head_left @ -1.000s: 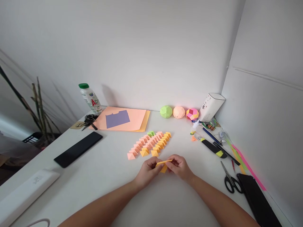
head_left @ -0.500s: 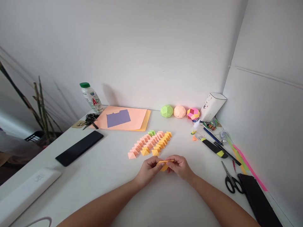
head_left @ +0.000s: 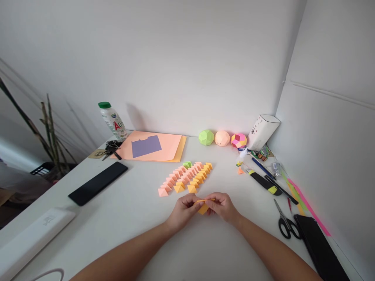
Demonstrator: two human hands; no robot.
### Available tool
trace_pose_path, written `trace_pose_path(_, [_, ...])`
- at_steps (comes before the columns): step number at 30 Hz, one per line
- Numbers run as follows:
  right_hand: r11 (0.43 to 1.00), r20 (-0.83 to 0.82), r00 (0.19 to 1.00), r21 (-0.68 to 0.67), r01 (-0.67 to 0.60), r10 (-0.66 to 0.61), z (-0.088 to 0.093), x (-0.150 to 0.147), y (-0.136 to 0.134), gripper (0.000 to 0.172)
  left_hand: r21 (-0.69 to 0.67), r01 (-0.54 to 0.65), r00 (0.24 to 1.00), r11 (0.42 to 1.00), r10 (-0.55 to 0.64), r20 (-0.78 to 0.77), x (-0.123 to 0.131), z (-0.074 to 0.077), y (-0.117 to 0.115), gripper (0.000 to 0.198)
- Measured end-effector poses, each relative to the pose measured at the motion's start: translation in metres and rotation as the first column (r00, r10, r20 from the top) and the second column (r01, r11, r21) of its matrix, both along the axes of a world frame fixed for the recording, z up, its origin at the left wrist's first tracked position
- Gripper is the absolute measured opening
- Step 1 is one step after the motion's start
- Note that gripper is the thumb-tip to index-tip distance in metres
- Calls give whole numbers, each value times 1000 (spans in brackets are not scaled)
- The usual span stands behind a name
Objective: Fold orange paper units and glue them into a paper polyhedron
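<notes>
Between my two hands is a small piece of folded orange paper (head_left: 203, 209), its upper edge pinched on both sides. My left hand (head_left: 185, 210) grips its left end between thumb and fingers. On the other end, my right hand (head_left: 223, 207) is closed in a similar pinch, and the fingers hide part of the paper. Just beyond my hands stand rows of small folded paper pyramids: pink ones (head_left: 163, 192), orange ones (head_left: 192, 189) and a few green ones (head_left: 187, 164) at the back.
Scissors (head_left: 285, 222), a utility knife (head_left: 263, 182), pens and a glue bottle (head_left: 241, 155) lie to the right. Three paper balls (head_left: 222, 138) sit by the wall. Left are a black phone-like slab (head_left: 99, 183), pink paper sheets (head_left: 172, 146) and a bottle (head_left: 113, 121).
The orange paper has tilted slightly, with a little more of its lower face showing beneath my thumbs. Both hands stay in nearly the same place.
</notes>
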State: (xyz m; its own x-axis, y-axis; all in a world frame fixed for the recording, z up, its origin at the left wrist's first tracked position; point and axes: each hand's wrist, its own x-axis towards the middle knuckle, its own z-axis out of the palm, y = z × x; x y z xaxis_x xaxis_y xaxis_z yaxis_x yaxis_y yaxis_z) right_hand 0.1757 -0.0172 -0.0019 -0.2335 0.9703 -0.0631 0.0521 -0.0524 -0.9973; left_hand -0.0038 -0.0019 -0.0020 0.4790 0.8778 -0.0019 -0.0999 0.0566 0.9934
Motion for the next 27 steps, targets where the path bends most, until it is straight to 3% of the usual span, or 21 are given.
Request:
trace_pose_path(16, [998,-25,999,-50,-40,39,6,1,1,25,33,-20,996,999,23,-81,-2,0,-1,26])
trace_pose_path(20, [997,-23,998,-53,-63,62,3,2,1,25,113,-54,993,992,66,-99,0,0,-3,26])
trace_pose_path(27, [994,-5,997,-69,-81,80,-4,2,0,26,87,-91,979,992,105,-174,2,3,-6,24])
